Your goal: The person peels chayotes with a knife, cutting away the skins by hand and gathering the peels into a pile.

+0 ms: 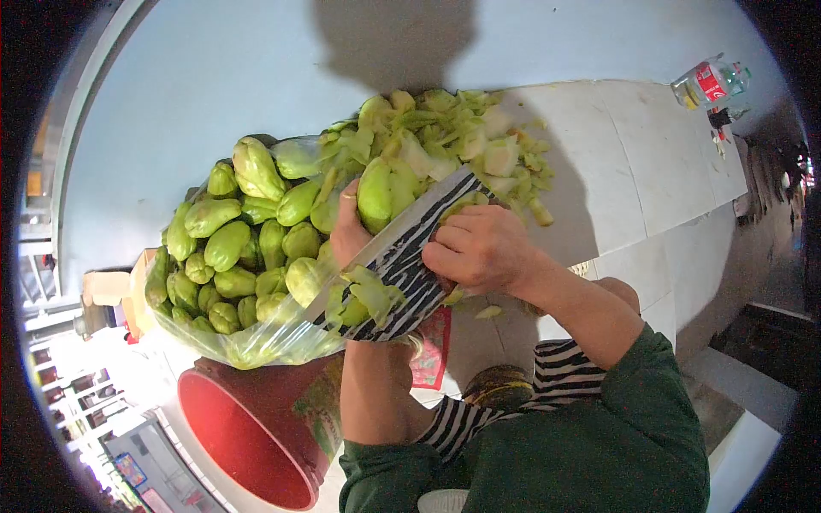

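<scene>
My left hand is wrapped round a green chayote, fingers curled at its left side. My right hand is closed in a fist over a black-and-white striped cloth; what its fingers grip is hidden. Green peelings lie on the cloth near my left wrist. To the left, a clear plastic bag holds several whole chayotes. Beyond my hands is a heap of cut pieces and peelings.
A red bucket lies open-mouthed at the lower left. A cardboard box is beside the bag. At the upper right, a plastic bottle with a red label lies on the pale tiles. A wall runs behind the heap.
</scene>
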### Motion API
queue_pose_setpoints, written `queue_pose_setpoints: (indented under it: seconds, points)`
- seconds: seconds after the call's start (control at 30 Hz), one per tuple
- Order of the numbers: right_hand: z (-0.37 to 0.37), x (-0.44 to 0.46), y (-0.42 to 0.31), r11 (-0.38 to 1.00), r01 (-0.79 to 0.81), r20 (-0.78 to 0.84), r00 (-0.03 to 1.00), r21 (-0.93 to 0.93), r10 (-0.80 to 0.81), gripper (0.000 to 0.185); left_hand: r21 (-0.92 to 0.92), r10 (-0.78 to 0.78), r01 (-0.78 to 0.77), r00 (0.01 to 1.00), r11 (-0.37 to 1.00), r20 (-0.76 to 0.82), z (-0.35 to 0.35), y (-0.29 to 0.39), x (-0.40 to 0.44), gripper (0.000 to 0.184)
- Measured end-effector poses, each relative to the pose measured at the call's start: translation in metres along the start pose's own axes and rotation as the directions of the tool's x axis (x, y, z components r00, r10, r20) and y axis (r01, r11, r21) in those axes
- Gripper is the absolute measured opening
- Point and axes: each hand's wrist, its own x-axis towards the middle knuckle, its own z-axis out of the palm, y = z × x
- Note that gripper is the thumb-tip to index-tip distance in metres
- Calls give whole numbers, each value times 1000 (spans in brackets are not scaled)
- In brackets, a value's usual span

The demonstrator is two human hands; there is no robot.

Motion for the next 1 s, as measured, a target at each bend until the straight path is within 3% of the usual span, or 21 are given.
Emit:
queue_pose_setpoints:
  seconds: [0.03, 0.1, 0.23, 0.33, 0.4, 0.43, 0.53, 0.6, 0.63, 0.73, 0.77, 0.8, 0.87, 0.9, 0.93, 1.0]
  points:
    - [0, 0, -1, 1000, -1, -2, 1000, 2, 1, 16, -53, -16, 16, 1000, 998, 0, 0, 3, 0, 54]
    - [0, -2, 0, 1000, 17, 22, 1000, 7, -17, 16, 100, 49, -51, 999, 994, 20, -3, 11, -1, 54]
    - [3, -3, 2, 999, 9, -9, 1000, 32, -8, 16, 145, 58, -62, 998, 988, 33, -1, 9, 2, 55]
    - [3, -4, 5, 1000, 10, 8, 1000, 18, -10, 16, 102, 104, -106, 994, 989, 31, 0, -7, 2, 54]
    - [4, -8, 14, 988, -142, 74, 986, -56, 146, 15, -80, -29, 30, 999, 996, 16, -1, -15, 1, 52]
    - [6, -11, 21, 988, -144, 75, 986, -59, 148, 15, -141, -74, 75, 997, 987, 16, -1, -8, 0, 51]
    - [5, -12, 32, 978, -183, 36, 982, -101, 188, 14, -147, -46, 51, 998, 988, 39, -5, 4, -4, 49]
    - [0, -8, 16, 994, -104, 50, 993, -35, 106, 14, 46, 102, -102, 995, 994, -12, -6, -22, 1, 51]
    - [0, -6, 10, 994, -103, 51, 993, -33, 105, 14, 63, 6, -9, 999, 998, 48, -6, -24, 0, 54]
    - [4, -6, 6, 999, -36, 45, 998, 8, 36, 14, 55, 0, -5, 997, 998, 80, -5, -24, -6, 55]
    - [8, -7, 20, 992, -120, 39, 992, -43, 122, 11, -166, -156, 163, 986, 973, 56, -6, -47, -4, 54]
    - [10, -8, 28, 975, -200, 27, 979, -98, 204, 11, -165, -155, 162, 986, 973, 56, -8, -33, -5, 54]
    - [12, -10, 30, 973, -211, 38, 976, -97, 216, 11, 135, 48, -62, 993, 989, 110, -14, 10, -4, 48]
    - [12, -8, 32, 971, -219, 50, 973, -94, 225, 11, 21, 48, -49, 996, 999, 74, -15, -8, -1, 49]
    - [9, -5, 27, 972, -216, 49, 974, -95, 221, 11, 20, 51, -52, 996, 998, 71, -13, -19, -1, 49]
    - [3, 0, 9, 994, -101, 52, 993, -32, 102, 10, -60, -1, 2, 1000, 998, 10, -11, -25, 0, 56]
